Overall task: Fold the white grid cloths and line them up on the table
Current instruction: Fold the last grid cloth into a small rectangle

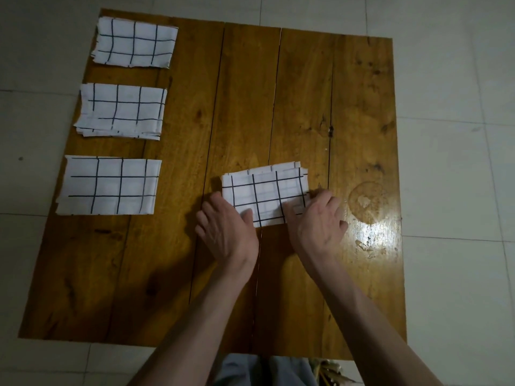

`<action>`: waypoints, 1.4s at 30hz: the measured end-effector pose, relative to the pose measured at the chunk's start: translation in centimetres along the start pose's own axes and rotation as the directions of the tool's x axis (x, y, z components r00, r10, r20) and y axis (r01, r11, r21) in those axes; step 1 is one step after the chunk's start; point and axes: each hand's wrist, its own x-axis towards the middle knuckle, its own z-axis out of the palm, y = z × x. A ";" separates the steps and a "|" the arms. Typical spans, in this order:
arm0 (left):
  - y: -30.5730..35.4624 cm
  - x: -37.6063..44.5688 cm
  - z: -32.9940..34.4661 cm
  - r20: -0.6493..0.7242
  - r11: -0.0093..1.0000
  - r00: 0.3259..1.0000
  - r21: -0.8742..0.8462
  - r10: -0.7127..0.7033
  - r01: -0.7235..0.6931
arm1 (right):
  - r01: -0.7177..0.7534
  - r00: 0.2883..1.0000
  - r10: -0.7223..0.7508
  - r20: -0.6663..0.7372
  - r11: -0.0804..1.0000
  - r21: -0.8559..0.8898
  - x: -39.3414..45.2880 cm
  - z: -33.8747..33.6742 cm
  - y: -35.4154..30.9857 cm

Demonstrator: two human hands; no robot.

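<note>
a: where's the cloth being worked on?
b: a folded white grid cloth [264, 195] lies near the middle of the wooden table [362, 107], slightly skewed, its layers fanned at the far right corner.
a: and the hands?
b: the left hand [225, 229] rests at its near left corner, thumb on the fabric; the right hand [317, 218] covers the near right corner. whether either pinches the cloth, i cannot tell.
a: the rest?
b: three folded cloths run down the left edge: far [135, 41], middle [121, 111], near [110, 186], each apart.
</note>
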 end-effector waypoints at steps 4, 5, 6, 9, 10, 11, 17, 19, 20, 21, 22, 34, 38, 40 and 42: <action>0.5 0.8 -0.3 0.063 0.994 0.997 -0.092 -0.055 0.061 | -0.035 0.999 0.033 0.044 0.998 0.051 -0.1 -0.2 -0.4; 0.5 0.9 -0.3 0.065 0.989 0.996 -0.128 -0.059 0.067 | -0.022 0.999 0.020 0.036 0.998 0.055 -0.2 -0.2 -0.4; 0.5 1.0 -0.2 0.065 0.983 0.996 -0.170 -0.056 0.067 | -0.002 1.000 0.001 0.021 0.998 0.059 -0.3 -0.1 -0.4; 0.3 0.7 -0.4 0.079 0.940 0.996 -0.338 -0.030 0.055 | 0.061 0.998 -0.059 -0.015 0.993 0.105 -0.6 0.0 -0.2; 0.3 0.4 -0.7 0.101 0.913 0.995 -0.404 -0.021 0.060 | 0.071 0.997 -0.069 -0.017 0.990 0.126 -0.6 0.1 0.0; 0.2 0.2 -0.9 0.127 0.881 0.992 -0.467 -0.012 0.071 | 0.078 0.997 -0.076 -0.015 0.986 0.147 -0.6 0.1 0.2; -0.4 -0.2 -2.3 0.226 0.671 0.974 -0.725 0.017 0.156 | 0.092 0.994 -0.108 0.018 0.907 0.412 0.1 -0.3 1.5; -0.7 -0.1 -3.0 0.286 0.630 0.958 -0.750 0.033 0.202 | -0.004 0.990 -0.077 0.120 0.826 0.563 0.7 -0.6 2.1; -0.8 -0.1 -3.3 0.320 0.621 0.947 -0.750 0.039 0.228 | -0.052 0.983 -0.065 0.169 0.791 0.610 1.1 -0.8 2.5; -0.9 0.0 -3.6 0.350 0.611 0.936 -0.748 0.031 0.259 | -0.093 0.974 -0.068 0.218 0.753 0.652 1.3 -1.3 2.8; -1.0 0.1 -3.8 0.373 0.610 0.928 -0.741 0.024 0.282 | -0.120 0.961 -0.092 0.259 0.707 0.697 1.5 -1.7 3.0; -0.9 -1.6 -6.6 0.341 0.652 0.937 -0.729 0.081 0.209 | -0.204 0.910 -0.219 0.353 0.506 0.838 -1.3 -6.3 3.5; -0.2 -2.6 -10.7 0.275 0.661 0.955 -0.739 0.113 0.135 | -0.154 0.914 -0.236 0.329 0.550 0.821 -3.6 -10.0 2.4; 0.3 -3.3 -13.7 0.258 0.655 0.959 -0.746 0.114 0.123 | -0.122 0.909 -0.265 0.320 0.566 0.815 -5.0 -12.5 1.5; 0.6 -4.3 -17.0 0.252 0.651 0.961 -0.750 0.115 0.118 | -0.114 0.904 -0.281 0.322 0.567 0.815 -6.4 -15.2 0.4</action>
